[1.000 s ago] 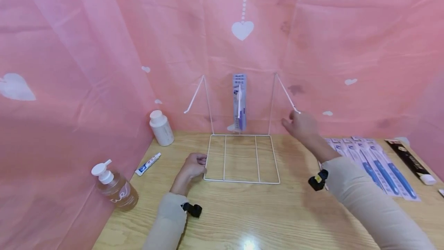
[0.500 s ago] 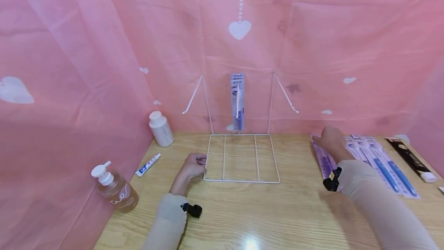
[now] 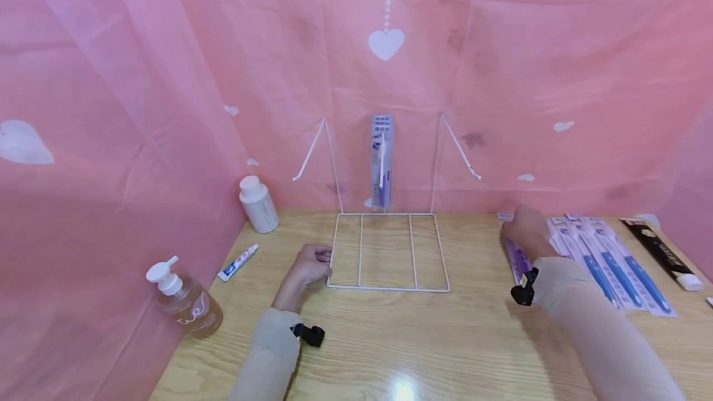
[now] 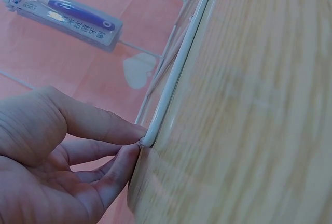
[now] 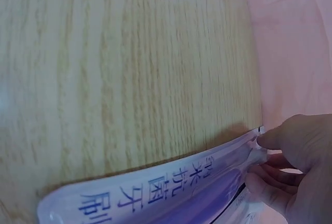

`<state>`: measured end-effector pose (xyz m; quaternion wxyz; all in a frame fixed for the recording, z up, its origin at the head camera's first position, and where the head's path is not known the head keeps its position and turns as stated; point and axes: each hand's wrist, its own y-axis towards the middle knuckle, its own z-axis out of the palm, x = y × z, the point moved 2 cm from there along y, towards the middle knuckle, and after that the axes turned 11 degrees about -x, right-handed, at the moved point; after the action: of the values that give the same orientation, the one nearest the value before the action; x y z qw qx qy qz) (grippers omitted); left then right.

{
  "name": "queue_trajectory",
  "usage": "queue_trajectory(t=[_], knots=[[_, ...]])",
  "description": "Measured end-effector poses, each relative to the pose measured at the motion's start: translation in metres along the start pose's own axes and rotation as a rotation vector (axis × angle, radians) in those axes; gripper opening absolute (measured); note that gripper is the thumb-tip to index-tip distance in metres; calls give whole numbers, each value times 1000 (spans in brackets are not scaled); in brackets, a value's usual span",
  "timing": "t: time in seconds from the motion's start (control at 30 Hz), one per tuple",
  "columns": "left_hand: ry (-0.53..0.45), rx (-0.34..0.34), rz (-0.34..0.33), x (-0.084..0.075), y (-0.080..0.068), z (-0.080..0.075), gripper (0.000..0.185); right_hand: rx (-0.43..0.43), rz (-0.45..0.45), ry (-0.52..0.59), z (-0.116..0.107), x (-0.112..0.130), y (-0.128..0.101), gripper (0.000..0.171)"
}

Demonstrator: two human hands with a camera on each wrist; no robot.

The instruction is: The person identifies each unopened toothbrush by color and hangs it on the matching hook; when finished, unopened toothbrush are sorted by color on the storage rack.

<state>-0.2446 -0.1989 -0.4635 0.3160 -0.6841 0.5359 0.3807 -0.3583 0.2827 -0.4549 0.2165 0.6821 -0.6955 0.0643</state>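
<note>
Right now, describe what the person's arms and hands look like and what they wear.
Both arms are in long, loose beige sleeves reaching the wrists. A small black camera unit sits at each cuff; the one by the right hand shows a yellow spot, the one by the left hand is plain black. Both hands are bare: no gloves, and no rings or watch can be seen. No cables show.

A light wooden table (image 3: 390, 339) carries everything. The white wire rack (image 3: 388, 252) stands at its back middle. Left of the rack lie a small toothpaste tube (image 3: 237, 262), a white bottle (image 3: 259, 205) and, nearer the front, a pump bottle (image 3: 181, 297). Right of the rack lies a row of packaged toothbrushes (image 3: 601, 262), then a black pack (image 3: 657, 249) ending in what may be a white cap.
</note>
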Motion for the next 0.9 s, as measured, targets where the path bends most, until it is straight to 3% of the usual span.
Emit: queue_trajectory(t=[0.23, 0.43, 0.7, 0.9], knots=[[9, 4, -6, -2, -1, -1, 62, 36, 5, -7, -4, 1, 0, 23], [-15, -1, -3, -1, -1, -1, 62, 9, -46, -8, -10, 7, 1, 17], [-26, -13, 9, -1, -1, -1, 63, -132, -186, -20, -39, 41, 2, 17], [-34, -19, 6, -1, -1, 1, 64, -256, -301, 19, -60, 85, -16, 30]])
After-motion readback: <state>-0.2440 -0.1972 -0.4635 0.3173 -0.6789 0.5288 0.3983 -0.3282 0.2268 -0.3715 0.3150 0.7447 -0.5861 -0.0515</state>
